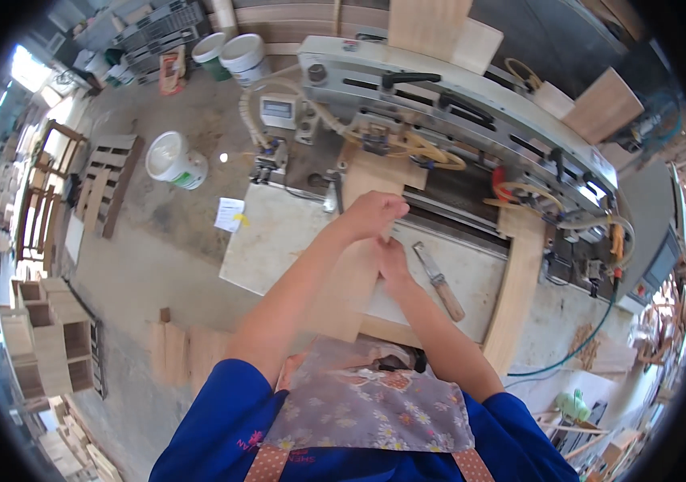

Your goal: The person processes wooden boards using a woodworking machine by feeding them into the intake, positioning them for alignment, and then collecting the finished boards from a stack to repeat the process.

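My left hand (373, 214) is closed over a long pale wooden board (357, 277), fingers curled in. Close below it is my right hand (391, 258), its fingers drawn together near the board's right edge. Whatever either hand holds is too small or hidden to make out. The board runs from under the machine's clamps toward my apron (375, 398). A knife (439, 281) with a wooden handle lies on the white worktop (279, 241), to the right of my right hand.
Ahead stands a long machine (455, 96) with black levers and hoses. Another wooden board (516, 281) extends out at the right. On the floor at left are a white bucket (176, 161) and a pallet (108, 183). A paper sheet (230, 214) sits by the worktop's left edge.
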Demonstrator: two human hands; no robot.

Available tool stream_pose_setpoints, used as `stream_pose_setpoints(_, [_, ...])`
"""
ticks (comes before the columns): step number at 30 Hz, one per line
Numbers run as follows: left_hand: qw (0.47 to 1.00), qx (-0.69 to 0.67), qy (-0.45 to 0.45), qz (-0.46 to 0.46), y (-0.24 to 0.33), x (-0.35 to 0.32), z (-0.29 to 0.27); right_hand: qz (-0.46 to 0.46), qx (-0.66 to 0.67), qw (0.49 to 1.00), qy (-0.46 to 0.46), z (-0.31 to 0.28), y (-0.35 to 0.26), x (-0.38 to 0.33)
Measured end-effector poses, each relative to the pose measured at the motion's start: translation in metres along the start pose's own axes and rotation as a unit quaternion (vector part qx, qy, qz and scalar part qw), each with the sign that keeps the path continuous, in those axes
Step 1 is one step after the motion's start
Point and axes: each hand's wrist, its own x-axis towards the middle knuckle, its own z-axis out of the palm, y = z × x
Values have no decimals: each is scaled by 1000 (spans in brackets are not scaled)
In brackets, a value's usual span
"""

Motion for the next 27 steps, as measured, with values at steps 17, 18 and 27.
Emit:
stream_pose_setpoints(17, [658, -603, 440, -97, -147, -50, -127, 22, 51, 998, 22, -2, -22, -23])
stream_pose_setpoints(18, [659, -606, 436, -93, -148, -49, -126, 20, 52, 998, 38, -2, -22, -24])
stream_pose_setpoints(27, [688, -597, 401, -91, -134, -63, -120, -37, 65, 997, 27, 1, -17, -24])
